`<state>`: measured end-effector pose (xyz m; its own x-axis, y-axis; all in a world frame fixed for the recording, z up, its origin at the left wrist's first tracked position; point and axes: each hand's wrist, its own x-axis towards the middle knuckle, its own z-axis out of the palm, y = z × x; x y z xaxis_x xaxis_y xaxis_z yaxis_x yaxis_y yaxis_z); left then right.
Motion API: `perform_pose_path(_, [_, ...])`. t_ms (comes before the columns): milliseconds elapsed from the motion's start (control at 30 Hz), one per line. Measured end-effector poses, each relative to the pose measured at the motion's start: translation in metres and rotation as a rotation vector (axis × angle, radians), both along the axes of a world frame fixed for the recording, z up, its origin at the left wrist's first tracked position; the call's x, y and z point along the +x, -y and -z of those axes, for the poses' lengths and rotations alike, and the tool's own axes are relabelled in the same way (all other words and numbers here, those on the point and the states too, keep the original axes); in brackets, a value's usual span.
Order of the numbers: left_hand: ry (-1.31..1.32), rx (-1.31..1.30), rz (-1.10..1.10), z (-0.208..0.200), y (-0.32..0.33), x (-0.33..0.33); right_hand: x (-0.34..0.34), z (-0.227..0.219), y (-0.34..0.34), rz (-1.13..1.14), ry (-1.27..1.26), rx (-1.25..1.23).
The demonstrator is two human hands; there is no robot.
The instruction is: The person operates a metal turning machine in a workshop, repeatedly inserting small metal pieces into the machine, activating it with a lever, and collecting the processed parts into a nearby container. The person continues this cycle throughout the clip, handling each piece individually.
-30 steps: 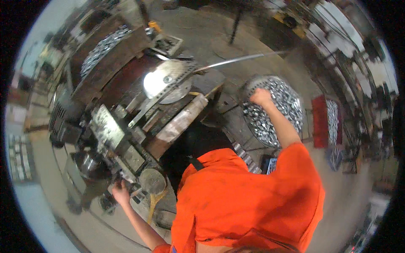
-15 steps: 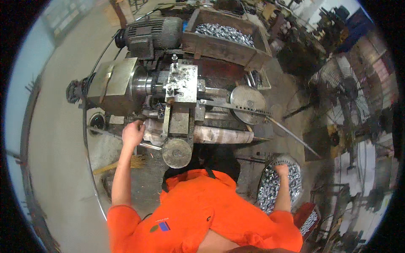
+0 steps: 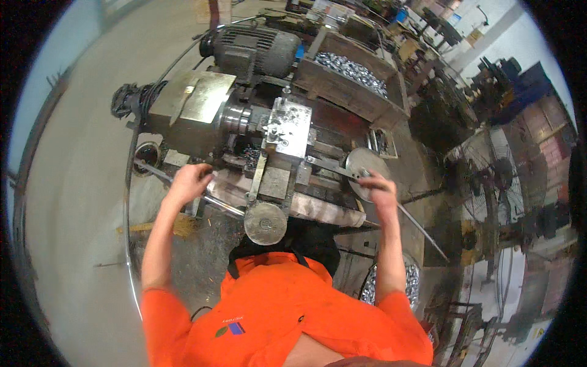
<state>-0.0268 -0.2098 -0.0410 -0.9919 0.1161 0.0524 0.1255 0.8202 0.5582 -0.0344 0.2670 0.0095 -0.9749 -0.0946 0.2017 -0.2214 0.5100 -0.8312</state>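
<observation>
I stand in an orange shirt at a grey metal lathe-like machine [image 3: 202, 107]. My left hand [image 3: 188, 181] is closed around a long metal lever rod [image 3: 220, 205] at the machine's front left. My right hand [image 3: 380, 189] is raised with curled fingers against the edge of a round metal disc [image 3: 361, 164] on the machine's right. Whether it holds a small piece is unclear. The tool block [image 3: 288, 127] sits between my hands, and a round knob [image 3: 265, 224] sticks out toward me below it.
A dark electric motor [image 3: 257, 49] sits behind the machine. A wooden crate of small shiny metal parts [image 3: 351, 70] stands at the back right. A bucket of similar parts [image 3: 411, 284] is by my right elbow. A floor fan [image 3: 496, 183] stands to the right.
My right hand has come up out of the bucket of parts to the round disc. My left hand stays on the lever rod. My head has turned toward the machine.
</observation>
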Motion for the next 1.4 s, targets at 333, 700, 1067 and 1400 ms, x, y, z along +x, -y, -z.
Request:
perform_pose_path(333, [0.031, -0.426, -0.523, -0.068, 0.120, 0.148, -0.153, -0.016, 0.237, -0.561, -0.216, 0.773])
perform_pose_path(700, [0.108, -0.280, -0.813, 0.022, 0.127, 0.190, -0.171, -0.003, 0.254, -0.632, -0.121, 0.369])
perform_pose_path(1067, [0.217, -0.752, -0.860, 0.032, 0.226, 0.181, -0.177, -0.006, 0.255, -0.439, 0.218, 0.057])
perform_pose_path(1400, [0.092, -0.868, -0.860, 0.023, 0.331, 0.151, -0.154, -0.038, 0.211, -0.416, -0.174, 0.203])
